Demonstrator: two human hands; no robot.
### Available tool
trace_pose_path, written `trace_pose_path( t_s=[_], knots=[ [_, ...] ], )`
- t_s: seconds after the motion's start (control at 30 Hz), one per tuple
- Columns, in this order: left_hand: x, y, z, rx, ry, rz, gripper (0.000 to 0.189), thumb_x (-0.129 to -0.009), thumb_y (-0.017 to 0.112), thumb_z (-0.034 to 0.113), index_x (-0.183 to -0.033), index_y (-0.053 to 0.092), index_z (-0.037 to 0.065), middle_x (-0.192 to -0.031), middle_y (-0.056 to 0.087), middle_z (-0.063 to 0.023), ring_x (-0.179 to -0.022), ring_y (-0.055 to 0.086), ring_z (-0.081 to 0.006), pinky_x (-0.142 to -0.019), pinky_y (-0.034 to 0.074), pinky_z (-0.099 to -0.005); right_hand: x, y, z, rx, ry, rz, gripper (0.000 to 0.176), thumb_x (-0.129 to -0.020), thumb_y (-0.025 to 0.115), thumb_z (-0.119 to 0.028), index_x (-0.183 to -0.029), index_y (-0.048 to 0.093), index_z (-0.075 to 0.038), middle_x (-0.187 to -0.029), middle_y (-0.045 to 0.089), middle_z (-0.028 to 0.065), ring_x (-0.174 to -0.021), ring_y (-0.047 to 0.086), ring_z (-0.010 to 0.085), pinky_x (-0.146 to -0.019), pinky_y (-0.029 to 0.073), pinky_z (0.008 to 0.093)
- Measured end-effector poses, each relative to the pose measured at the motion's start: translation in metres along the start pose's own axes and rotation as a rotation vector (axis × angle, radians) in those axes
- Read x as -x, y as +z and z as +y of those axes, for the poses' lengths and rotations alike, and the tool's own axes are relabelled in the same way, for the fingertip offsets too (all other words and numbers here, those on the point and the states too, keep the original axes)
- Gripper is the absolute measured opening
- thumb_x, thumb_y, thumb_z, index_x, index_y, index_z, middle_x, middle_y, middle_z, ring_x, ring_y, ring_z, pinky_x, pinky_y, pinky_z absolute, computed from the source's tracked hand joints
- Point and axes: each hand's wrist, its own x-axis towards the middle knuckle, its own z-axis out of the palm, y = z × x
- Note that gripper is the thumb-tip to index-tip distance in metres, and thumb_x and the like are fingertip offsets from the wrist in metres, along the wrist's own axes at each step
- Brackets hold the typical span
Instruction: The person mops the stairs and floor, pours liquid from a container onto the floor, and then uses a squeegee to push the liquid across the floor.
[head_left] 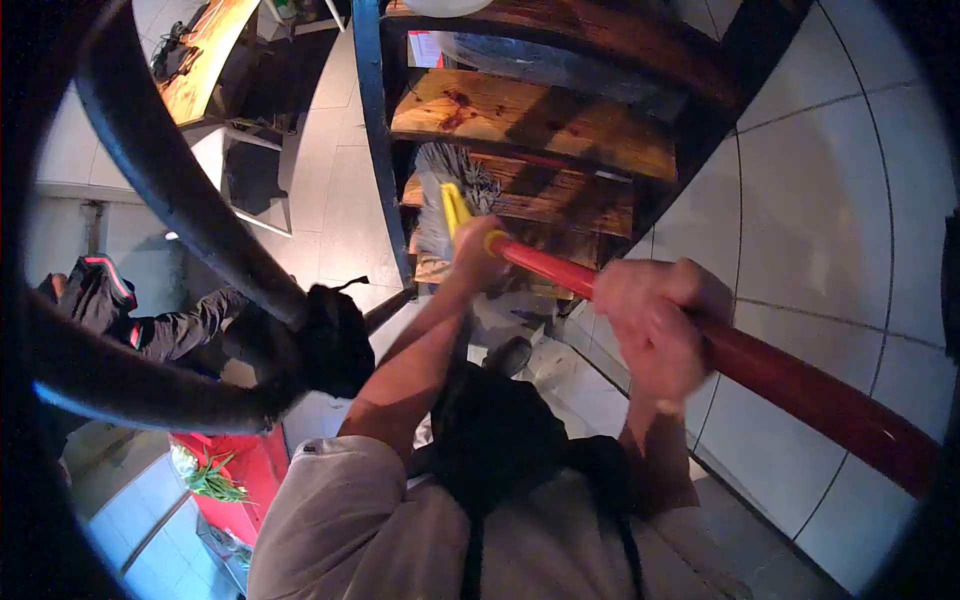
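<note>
A mop with a red pole (800, 385) runs from the lower right up to a yellow clamp (455, 207) and a grey stringy head (450, 170). The mop head lies against the wooden stair treads (545, 190). Close to the yellow clamp, my left hand (478, 255) is wrapped round the pole's lower end. Farther up the pole, my right hand (663, 325) grips it with fingers closed. The tread above the mop head (530, 115) has dark reddish stains.
Dark curved railings (180, 180) stand at the left, with a black bag (337, 340) beside them. Another person's clothed leg (185, 325) shows beyond. A red crate (235, 475) with green vegetables (217, 480) is lower left. A tiled wall (810, 220) rises at the right.
</note>
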Motion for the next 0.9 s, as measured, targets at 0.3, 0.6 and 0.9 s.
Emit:
trace_pose_path(
  t_s=[0.3, 0.6, 0.9],
  knots=[
    [0.097, 0.102, 0.118, 0.274, 0.168, -0.09, 0.025, -0.062, 0.076, 0.015, -0.077, 0.057, 0.005, -0.074, 0.061, -0.0133, -0.071, 0.062, -0.033, -0.062, 0.048, -0.0371, 0.074, -0.04, -0.114, 0.214, -0.169, -0.043, 0.018, -0.084, 0.049, -0.007, -0.068, 0.041, -0.008, -0.048, 0.04, 0.0004, -0.038, 0.035, 0.0123, -0.042, 0.036, 0.0307],
    [0.163, 0.173, 0.192, 0.508, 0.116, -0.302, 0.023, -0.062, 0.074, 0.014, -0.071, 0.055, 0.006, -0.065, 0.059, -0.0131, -0.064, 0.061, -0.0318, -0.057, 0.046, -0.0364, 0.115, -0.076, -0.156, 0.254, -0.208, -0.042, 0.021, -0.09, 0.048, -0.009, -0.071, 0.039, -0.01, -0.048, 0.036, -0.0008, -0.036, 0.029, 0.0091, -0.038, 0.031, 0.027],
    [0.157, 0.209, 0.192, 0.464, 0.204, -0.283, 0.022, -0.062, 0.071, 0.013, -0.076, 0.057, 0.005, -0.069, 0.059, -0.0117, -0.064, 0.06, -0.0317, -0.059, 0.047, -0.0354, 0.145, -0.108, -0.155, 0.339, -0.276, 0.23, 0.024, -0.092, 0.051, -0.017, -0.072, 0.04, -0.011, -0.048, 0.035, -0.0017, -0.037, 0.026, 0.0081, -0.04, 0.026, 0.0259]
  ],
)
